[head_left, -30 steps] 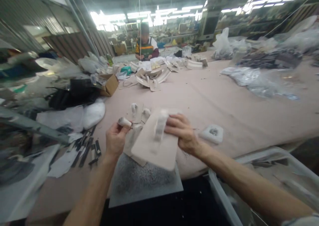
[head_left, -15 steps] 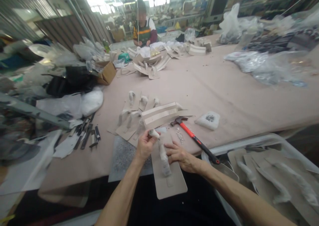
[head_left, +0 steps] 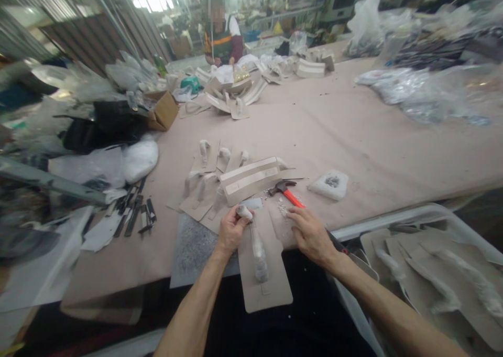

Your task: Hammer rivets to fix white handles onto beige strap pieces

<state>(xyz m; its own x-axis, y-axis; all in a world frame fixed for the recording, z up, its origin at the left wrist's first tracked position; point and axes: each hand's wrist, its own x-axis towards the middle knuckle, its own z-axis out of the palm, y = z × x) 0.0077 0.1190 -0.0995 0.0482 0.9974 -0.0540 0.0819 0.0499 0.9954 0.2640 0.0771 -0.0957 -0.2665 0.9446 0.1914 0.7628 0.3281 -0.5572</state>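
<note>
My left hand (head_left: pixel 231 228) is closed around the wrapped top end of a handle (head_left: pixel 259 252), which is fixed to a flat grey-beige plate (head_left: pixel 267 294). The plate's lower part extends past the table edge over my lap. My right hand (head_left: pixel 312 236) has its fingers apart and holds nothing; it hovers beside small pale pieces (head_left: pixel 283 208), over the shaft of a claw hammer (head_left: pixel 291 196). Behind the plate rests another beige piece with two raised strips (head_left: pixel 251 179), and wrapped-handle pieces (head_left: pixel 198 194) are to its left.
An open plastic bag (head_left: pixel 330 184) lies right of the hammer. A bin (head_left: pixel 416 215) of similar plates stands at the right. Dark strips (head_left: pixel 135 213) are at the left. Across the table (head_left: pixel 334 126) is a person (head_left: pixel 222 40) by a pile of parts.
My right hand has left the wrapped handle and moved right, over the hammer's shaft. My left hand still holds the handle's end. The view has tilted slightly down.
</note>
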